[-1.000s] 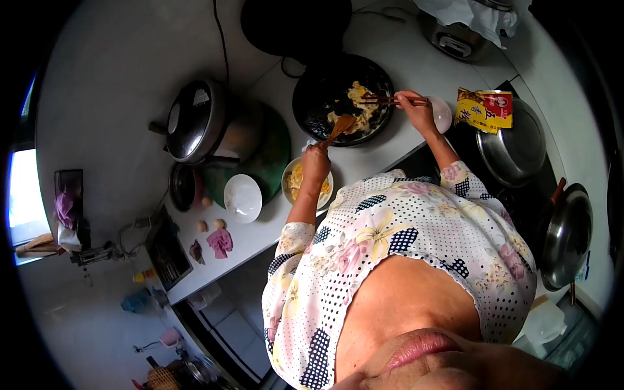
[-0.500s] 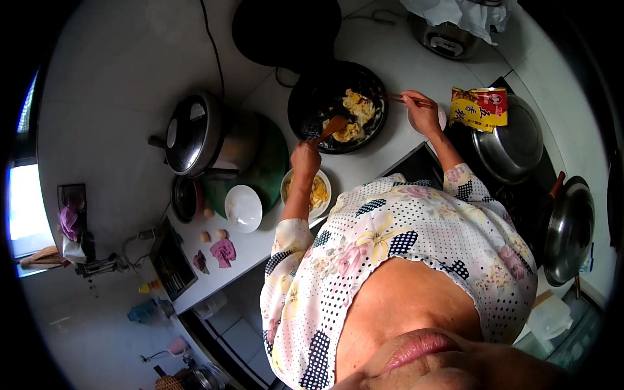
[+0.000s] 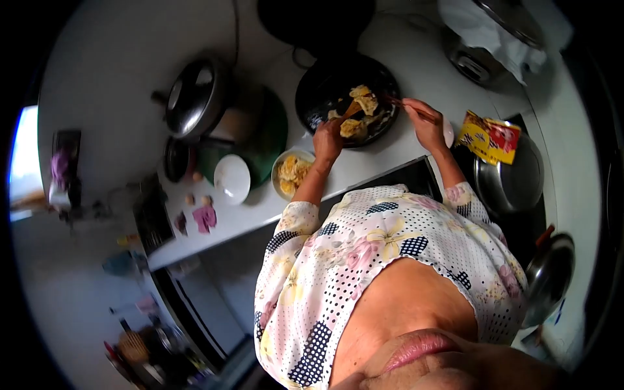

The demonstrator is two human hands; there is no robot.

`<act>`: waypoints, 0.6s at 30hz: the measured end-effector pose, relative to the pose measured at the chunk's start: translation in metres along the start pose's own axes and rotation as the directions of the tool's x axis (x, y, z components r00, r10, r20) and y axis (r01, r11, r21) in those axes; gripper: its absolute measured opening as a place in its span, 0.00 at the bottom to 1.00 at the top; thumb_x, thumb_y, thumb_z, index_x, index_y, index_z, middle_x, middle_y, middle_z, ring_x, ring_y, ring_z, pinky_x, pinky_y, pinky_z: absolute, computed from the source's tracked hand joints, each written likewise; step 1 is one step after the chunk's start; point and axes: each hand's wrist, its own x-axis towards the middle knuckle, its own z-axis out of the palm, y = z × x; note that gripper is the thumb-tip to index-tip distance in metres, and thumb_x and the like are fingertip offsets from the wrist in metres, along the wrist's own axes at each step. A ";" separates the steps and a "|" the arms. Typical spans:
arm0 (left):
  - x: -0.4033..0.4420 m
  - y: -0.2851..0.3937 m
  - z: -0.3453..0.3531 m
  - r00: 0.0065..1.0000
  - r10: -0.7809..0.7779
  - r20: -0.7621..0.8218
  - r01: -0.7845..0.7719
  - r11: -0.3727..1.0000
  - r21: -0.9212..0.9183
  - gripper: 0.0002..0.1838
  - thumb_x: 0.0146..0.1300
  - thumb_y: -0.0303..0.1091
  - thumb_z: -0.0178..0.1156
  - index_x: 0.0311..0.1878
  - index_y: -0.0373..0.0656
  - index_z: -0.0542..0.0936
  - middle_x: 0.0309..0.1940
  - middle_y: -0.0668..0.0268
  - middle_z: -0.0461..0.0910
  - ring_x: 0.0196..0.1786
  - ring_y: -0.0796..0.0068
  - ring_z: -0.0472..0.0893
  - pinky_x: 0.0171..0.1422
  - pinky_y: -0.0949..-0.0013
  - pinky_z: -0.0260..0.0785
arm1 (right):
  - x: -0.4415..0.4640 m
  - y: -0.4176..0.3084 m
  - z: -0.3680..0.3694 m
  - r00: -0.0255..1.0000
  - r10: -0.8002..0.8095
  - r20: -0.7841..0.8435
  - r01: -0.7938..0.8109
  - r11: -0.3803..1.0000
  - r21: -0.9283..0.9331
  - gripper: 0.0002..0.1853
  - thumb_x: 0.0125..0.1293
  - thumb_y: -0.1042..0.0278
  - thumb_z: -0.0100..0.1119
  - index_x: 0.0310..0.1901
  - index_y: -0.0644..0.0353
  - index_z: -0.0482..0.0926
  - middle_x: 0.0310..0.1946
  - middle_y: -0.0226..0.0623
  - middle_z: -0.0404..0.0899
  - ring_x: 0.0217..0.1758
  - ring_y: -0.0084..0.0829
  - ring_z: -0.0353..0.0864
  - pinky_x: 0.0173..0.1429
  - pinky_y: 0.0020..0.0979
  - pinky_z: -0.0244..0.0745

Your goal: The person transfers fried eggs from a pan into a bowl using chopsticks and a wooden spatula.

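Observation:
My left hand point(image 3: 327, 140) is closed round the handle of a wooden spatula point(image 3: 351, 109), whose blade is among the pieces of cooked egg in the round black pan point(image 3: 315, 97). Chopsticks point(image 3: 411, 109) are in my right hand point(image 3: 426, 123), beside the pan's right rim, their tips pointing towards the egg point(image 3: 365, 101). Just below my left hand stands a white bowl point(image 3: 292, 174) holding more yellow egg. Part of a small pale bowl point(image 3: 448, 134) shows behind my right hand.
To the left are a lidded cooker point(image 3: 192, 97), a green board point(image 3: 263, 140), an empty white bowl point(image 3: 232, 179) and a pink cloth point(image 3: 205, 220). A yellow and red packet point(image 3: 489, 136) lies on a metal pot point(image 3: 510, 179) at the right, near a wok point(image 3: 550, 276).
The view has tilted and shifted. The spatula has moved further into the pan, and the egg pieces have changed position. The chopsticks have come back over the pan's right rim.

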 end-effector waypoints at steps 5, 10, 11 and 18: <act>-0.069 0.015 -0.046 0.953 -0.131 -0.272 0.109 0.990 -0.094 0.15 0.56 0.19 0.57 0.45 0.44 0.82 0.43 0.57 0.82 0.42 0.55 0.79 0.47 0.58 0.71 | -0.006 -0.051 0.017 0.966 -0.193 0.173 0.193 0.981 0.020 0.07 0.63 0.81 0.58 0.42 0.68 0.81 0.42 0.41 0.83 0.46 0.28 0.82 0.51 0.25 0.76; -0.158 0.032 -0.079 0.864 -0.283 -0.418 0.296 0.955 -0.035 0.19 0.52 0.16 0.56 0.47 0.43 0.81 0.44 0.60 0.82 0.39 0.56 0.78 0.45 0.62 0.72 | -0.016 -0.071 0.042 0.899 -0.176 0.402 0.080 0.966 0.245 0.07 0.62 0.81 0.59 0.43 0.68 0.81 0.43 0.40 0.83 0.46 0.28 0.82 0.52 0.25 0.76; -0.177 0.037 -0.088 0.842 -0.333 -0.424 0.357 0.934 -0.023 0.20 0.52 0.16 0.57 0.48 0.43 0.81 0.44 0.60 0.82 0.39 0.56 0.78 0.45 0.62 0.72 | -0.020 -0.074 0.051 0.878 -0.168 0.448 0.055 0.965 0.255 0.07 0.63 0.80 0.58 0.43 0.68 0.81 0.43 0.39 0.83 0.45 0.27 0.82 0.51 0.25 0.76; -0.195 0.027 -0.102 0.883 -0.405 -0.237 0.445 0.883 0.148 0.16 0.57 0.20 0.53 0.47 0.46 0.81 0.39 0.67 0.81 0.36 0.60 0.76 0.42 0.62 0.72 | -0.042 -0.040 0.080 0.839 0.059 0.540 -0.290 0.889 0.353 0.08 0.66 0.75 0.58 0.45 0.66 0.81 0.39 0.33 0.83 0.41 0.21 0.82 0.47 0.22 0.77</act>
